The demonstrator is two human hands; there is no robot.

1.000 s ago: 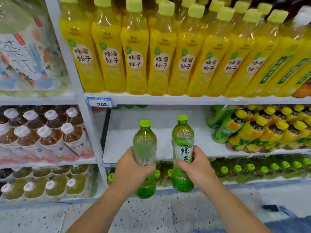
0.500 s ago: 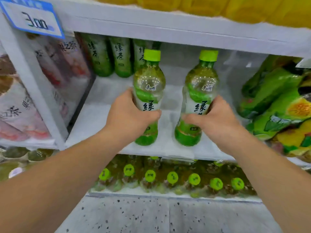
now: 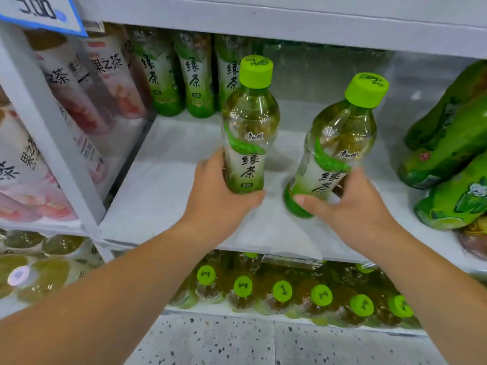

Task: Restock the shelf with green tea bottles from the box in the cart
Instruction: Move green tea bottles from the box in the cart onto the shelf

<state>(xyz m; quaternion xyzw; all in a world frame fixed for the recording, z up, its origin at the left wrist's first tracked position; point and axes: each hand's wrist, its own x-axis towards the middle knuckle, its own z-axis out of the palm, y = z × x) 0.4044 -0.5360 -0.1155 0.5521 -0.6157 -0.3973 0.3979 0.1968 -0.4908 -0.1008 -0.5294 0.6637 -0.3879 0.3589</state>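
- The left hand [image 3: 218,198] gripped one green tea bottle [image 3: 250,122] upright inside the shelf [image 3: 163,196]; the right hand [image 3: 350,206] gripped a tilted second bottle [image 3: 340,138].
- Both needed sliding back to the rear row [image 3: 195,75], upright.

1. Left forearm [image 3: 105,299] in shot, bare all the way to the frame edge.
2. Right forearm [image 3: 434,285], same story: bare from wrist to frame edge.
3. Left grip [image 3: 213,204] and right grip [image 3: 353,209] both bare; right thumbnail [image 3: 300,199] short and plain.
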